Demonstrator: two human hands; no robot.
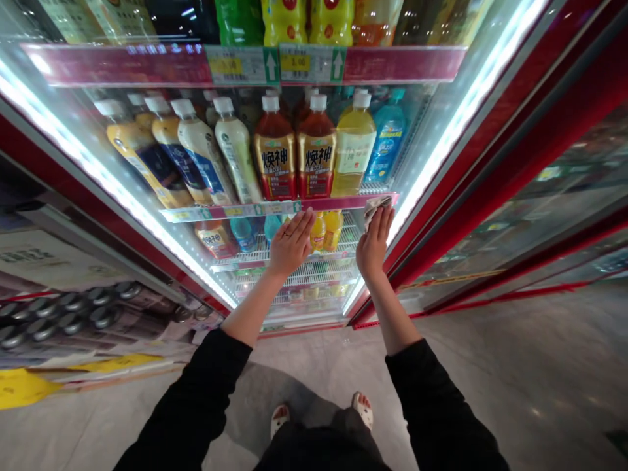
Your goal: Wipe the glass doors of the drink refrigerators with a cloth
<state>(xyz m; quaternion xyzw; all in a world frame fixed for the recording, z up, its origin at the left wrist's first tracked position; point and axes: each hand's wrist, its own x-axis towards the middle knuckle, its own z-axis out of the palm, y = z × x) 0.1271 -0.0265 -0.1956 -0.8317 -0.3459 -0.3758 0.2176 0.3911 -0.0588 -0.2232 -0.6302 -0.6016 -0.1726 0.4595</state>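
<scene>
**Holding a crumpled grey-white cloth (373,210) at the R end of a long pinkish-red plastic shelf-edge strip (338,202)**

Your R hand (375,239) has the cloth: fingers straight & close together over it, thumb's grip hidden. Cloth sits at the strip's far R end, below the clear blue-labelled plastic bottle (387,144); can't tell how firmly it's pressed. Your L hand (290,242) has no cloth: fingers extended side by side, not curled, tips at the strip approx. mid-length, nr. the dark-red bottles w/ gold labels (296,160). Contact there unclear.

Progress, AFAICT: R end is where the cloth is now; strip to the L has none on it. Done vs. left can't be read off the surface. Red-framed lit drinks cooler (523,78) is fully stocked along this shelf's front row, bottles upright.
</scene>
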